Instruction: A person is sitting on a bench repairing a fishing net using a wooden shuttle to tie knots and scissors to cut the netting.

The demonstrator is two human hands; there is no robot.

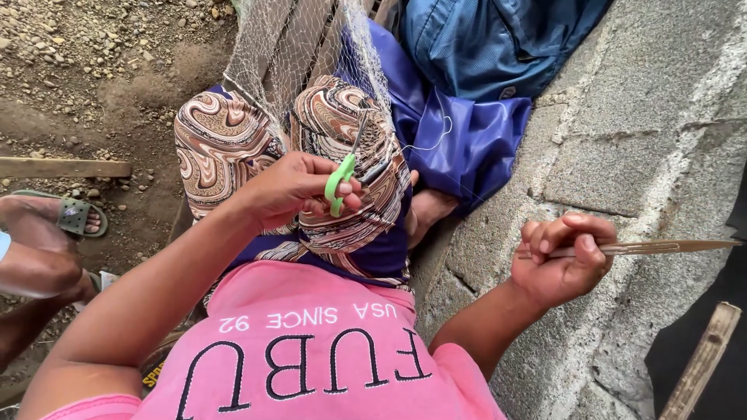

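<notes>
Green-handled scissors (342, 180) are gripped in the left hand (292, 188), blades raised against the pale fishing net (299, 58) draped over patterned knees. A slender wooden netting needle (661, 247) is pinched in the right hand (562, 257) beside the grey block wall (622, 155).

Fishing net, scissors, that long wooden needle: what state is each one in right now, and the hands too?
Fishing net: draped over the knees.
Green-handled scissors: gripped in the left hand, blades at the net.
Wooden netting needle: held level by the right hand.
Thread: loose, curling over blue cloth.
</notes>
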